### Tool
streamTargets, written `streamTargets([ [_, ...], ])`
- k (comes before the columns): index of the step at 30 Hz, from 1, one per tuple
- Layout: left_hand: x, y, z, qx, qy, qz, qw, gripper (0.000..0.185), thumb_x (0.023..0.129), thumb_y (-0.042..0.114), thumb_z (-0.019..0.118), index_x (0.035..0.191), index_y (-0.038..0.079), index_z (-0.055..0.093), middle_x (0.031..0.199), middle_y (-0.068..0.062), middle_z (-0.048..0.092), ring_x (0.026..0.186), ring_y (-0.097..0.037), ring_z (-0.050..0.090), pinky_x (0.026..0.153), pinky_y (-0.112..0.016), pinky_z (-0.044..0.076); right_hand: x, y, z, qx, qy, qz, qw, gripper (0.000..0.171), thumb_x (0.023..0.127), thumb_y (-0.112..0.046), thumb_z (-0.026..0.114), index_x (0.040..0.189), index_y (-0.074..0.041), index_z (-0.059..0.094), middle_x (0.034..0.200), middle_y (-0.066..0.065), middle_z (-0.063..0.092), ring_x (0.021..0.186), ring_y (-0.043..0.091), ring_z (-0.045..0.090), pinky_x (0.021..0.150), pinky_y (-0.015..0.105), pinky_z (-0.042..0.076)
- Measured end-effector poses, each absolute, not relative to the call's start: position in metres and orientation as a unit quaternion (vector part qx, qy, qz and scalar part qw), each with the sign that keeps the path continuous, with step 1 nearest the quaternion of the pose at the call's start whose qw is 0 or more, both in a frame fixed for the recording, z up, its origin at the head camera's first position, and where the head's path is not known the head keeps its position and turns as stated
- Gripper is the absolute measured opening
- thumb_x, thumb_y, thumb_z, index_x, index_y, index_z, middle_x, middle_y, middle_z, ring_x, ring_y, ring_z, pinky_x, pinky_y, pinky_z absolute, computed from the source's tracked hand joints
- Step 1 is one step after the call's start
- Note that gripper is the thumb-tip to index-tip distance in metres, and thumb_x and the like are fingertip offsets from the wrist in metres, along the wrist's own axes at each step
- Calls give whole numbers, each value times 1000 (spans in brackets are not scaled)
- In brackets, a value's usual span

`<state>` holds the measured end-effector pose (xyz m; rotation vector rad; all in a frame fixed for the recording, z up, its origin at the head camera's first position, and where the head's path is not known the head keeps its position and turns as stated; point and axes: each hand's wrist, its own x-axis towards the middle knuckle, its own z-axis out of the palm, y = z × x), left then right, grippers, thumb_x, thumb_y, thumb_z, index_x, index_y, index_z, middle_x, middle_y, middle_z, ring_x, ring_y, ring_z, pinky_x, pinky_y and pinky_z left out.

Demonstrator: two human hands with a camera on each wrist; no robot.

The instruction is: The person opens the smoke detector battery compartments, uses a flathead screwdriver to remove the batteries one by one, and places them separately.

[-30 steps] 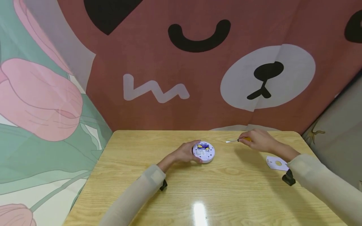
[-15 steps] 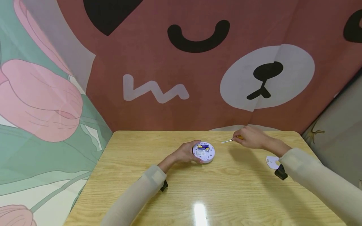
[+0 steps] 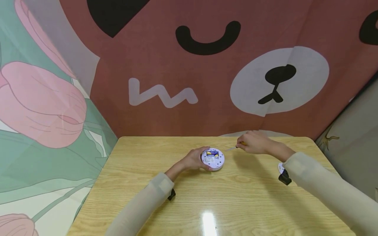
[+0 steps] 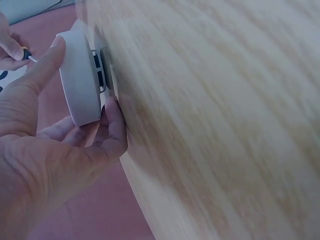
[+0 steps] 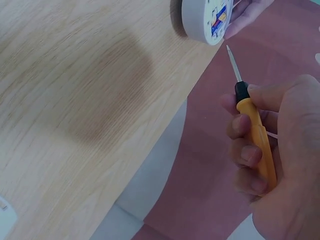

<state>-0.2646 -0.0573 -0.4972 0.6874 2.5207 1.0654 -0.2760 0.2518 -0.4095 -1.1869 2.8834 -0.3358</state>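
My left hand (image 3: 193,159) grips a round white smoke alarm (image 3: 214,163) by its left side. The alarm's back faces up and toward me, showing blue and yellow batteries (image 3: 212,153) in an uncovered compartment. Dark vent slots line its underside in the left wrist view, where my thumb and fingers wrap the white casing (image 4: 80,82). My right hand (image 3: 254,142) holds a screwdriver with a yellow handle (image 5: 257,137) and black collar, fingers curled round it. Its metal shaft (image 5: 233,64) points left, the tip just short of the alarm's right edge.
A flat white plate (image 3: 281,167) lies on the wooden table (image 3: 236,200) at the right, mostly hidden by my right sleeve. A printed cloth (image 3: 206,82) hangs behind the table's far edge. Black wrist cameras sit under both forearms.
My right hand has moved left with the screwdriver, bringing its tip close to the smoke alarm. The sleeve now covers more of the white plate. My left hand and the alarm stay put.
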Motion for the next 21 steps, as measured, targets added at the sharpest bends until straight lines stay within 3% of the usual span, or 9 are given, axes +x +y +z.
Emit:
streamTargets([
  [7,-265,-57,-499,238,883,370,160,106,76,28,99,163,9,41,165,-11,45,152,-31,41,126,-47,32,-277,239,-411,-376,923,-81,-1,15,100,-17,72,88,-19,80,83,-10,74,61,2,51,51,25,36],
  [12,-264,-56,-500,235,883,375,159,105,76,28,99,162,8,43,164,-11,46,151,-32,43,125,-47,33,-278,232,-413,-370,927,-57,1,12,99,-20,73,91,-21,82,80,-12,73,57,3,48,48,24,30],
  [16,-264,-55,-499,229,883,379,158,106,75,27,100,162,8,43,164,-12,47,151,-32,43,125,-47,33,-280,226,-414,-374,926,-53,6,16,99,-20,73,86,-22,80,72,-15,66,55,2,43,50,23,29],
  [21,-263,-54,-498,227,883,380,155,106,74,26,100,161,7,43,164,-13,46,151,-33,43,126,-47,32,-282,220,-415,-381,923,-56,14,35,100,-17,71,66,-24,65,57,-14,45,50,3,31,50,23,20],
])
